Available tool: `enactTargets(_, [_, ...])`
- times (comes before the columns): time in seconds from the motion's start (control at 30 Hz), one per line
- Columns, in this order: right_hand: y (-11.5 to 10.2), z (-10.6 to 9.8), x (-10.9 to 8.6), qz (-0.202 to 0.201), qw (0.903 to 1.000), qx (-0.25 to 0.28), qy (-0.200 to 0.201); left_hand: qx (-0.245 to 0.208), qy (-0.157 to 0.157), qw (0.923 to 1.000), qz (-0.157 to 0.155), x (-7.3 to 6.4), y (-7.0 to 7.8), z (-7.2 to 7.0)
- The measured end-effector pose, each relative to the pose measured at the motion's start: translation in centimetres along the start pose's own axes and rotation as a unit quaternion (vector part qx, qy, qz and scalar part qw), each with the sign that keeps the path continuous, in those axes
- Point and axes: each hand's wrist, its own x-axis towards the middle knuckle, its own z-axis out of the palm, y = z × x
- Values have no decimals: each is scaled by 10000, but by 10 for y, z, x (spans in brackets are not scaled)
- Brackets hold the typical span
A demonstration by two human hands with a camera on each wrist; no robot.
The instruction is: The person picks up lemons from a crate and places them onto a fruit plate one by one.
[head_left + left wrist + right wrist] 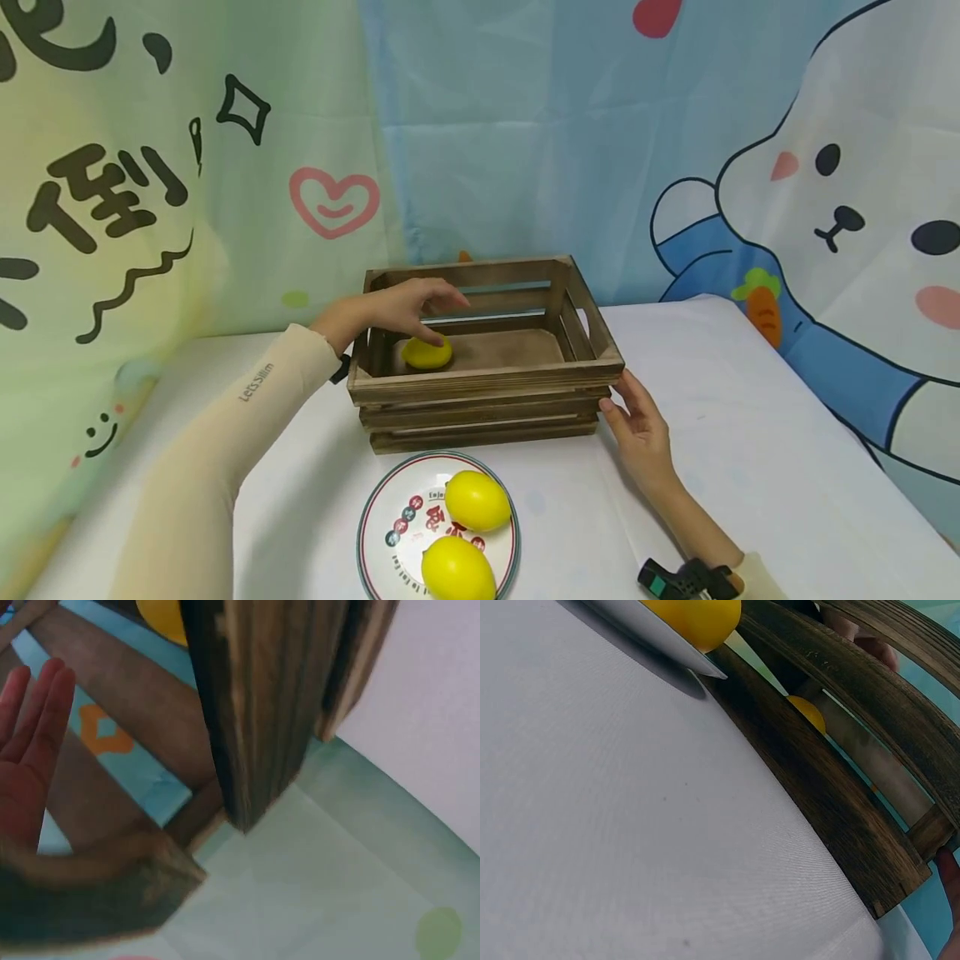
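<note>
A slatted wooden crate (487, 396) stands on the table. Inside it, at the left end, lies a yellow lemon (426, 353). My left hand (408, 308) reaches over the crate's left side, just above that lemon; its thumb tip overlaps the lemon in the head view. In the left wrist view the left fingers (45, 720) are extended, with the lemon (161, 616) apart from them. My right hand (643, 433) holds the crate's right front corner, thumb at the front and fingers along the side.
In front of the crate, a round white plate (378, 533) with printed writing carries two lemons, one farther back (477, 500) and one nearer (457, 568). A white cloth (720, 417) covers the table. Behind it hangs a printed cartoon curtain (487, 167).
</note>
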Motion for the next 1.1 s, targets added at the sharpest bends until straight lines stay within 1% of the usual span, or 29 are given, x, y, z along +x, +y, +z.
enactTargets(0.1, [0,-1,0,59,10000,-30,17,-58,-280,9995,-157,6,-1,3])
enactTargets(0.2, [2,2,-3,115,9999,-3,-46,-103,-507,9977,-432,5,-5,7])
enactTargets(0.27, [2,4,-3,60,9999,30,-87,-79,-649,9964,-545,5,-8,8])
enactTargets(0.33, [1,4,-2,-52,9999,111,-116,-39,-804,9950,-584,6,-9,9])
enactTargets(0.43, [0,3,-1,-225,9995,183,-131,87,-1084,9924,-570,8,-7,9])
enactTargets(0.5, [0,3,0,-252,9994,197,-116,250,-1230,9902,-610,9,-5,8])
enactTargets(0.57, [-1,2,0,-212,9996,180,-93,462,-1352,9867,-771,10,-5,8])
enactTargets(0.63, [-1,2,0,-109,9998,155,-63,754,-1510,9801,-1042,9,-5,7])
enactTargets(0.7, [-1,3,-1,-38,9999,132,-64,1078,-1692,9710,-1301,8,-5,8])
enactTargets(0.8, [-1,3,-1,-59,9999,141,-76,1395,-1978,9562,-1647,9,-6,8])
enactTargets(1.0, [1,1,1,-290,9988,352,-169,1711,-2273,9345,-2138,13,-8,9])
enactTargets(1.07, [2,0,2,-334,9983,413,-233,1814,-2352,9286,-2225,14,-9,10])
enactTargets(1.1, [3,-1,2,-338,9983,418,-236,1870,-2377,9271,-2213,15,-10,10])
